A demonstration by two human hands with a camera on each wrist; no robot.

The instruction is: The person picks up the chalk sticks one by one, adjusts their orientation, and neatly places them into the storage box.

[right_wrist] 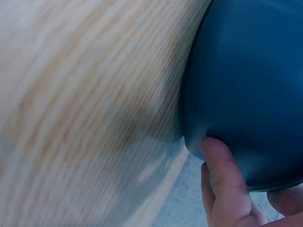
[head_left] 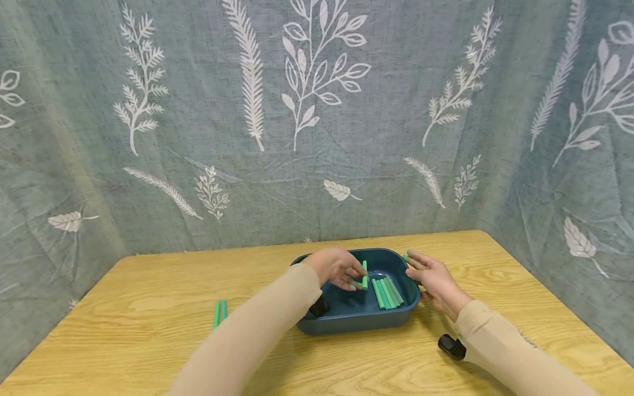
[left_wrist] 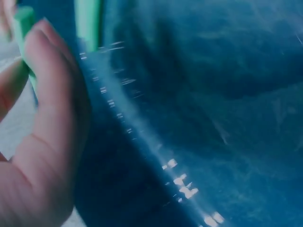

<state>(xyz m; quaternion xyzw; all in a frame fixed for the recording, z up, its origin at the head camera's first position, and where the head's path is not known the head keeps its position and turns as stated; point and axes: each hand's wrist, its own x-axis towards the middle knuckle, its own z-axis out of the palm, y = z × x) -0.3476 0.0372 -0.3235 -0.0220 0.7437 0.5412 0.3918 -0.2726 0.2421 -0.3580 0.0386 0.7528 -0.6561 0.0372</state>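
Observation:
A dark blue basin (head_left: 346, 324) sits on the wooden table. Over its inside, my left hand (head_left: 339, 269) pinches a short green stick (head_left: 365, 275) between thumb and fingers, and the left wrist view shows this green stick (left_wrist: 22, 28) at the fingertips. Several green sticks (head_left: 388, 293) lie side by side at the basin's right end. My right hand (head_left: 438, 280) holds the right side of the basin by its rim. In the right wrist view, a finger (right_wrist: 222, 175) presses against the outer wall of the basin (right_wrist: 251, 90).
Two more green sticks (head_left: 216, 314) lie on the table (head_left: 163, 297) to the left, partly covered by the left sleeve (head_left: 257, 330). A patterned grey-green cloth (head_left: 277, 192) hangs behind the table and along its sides.

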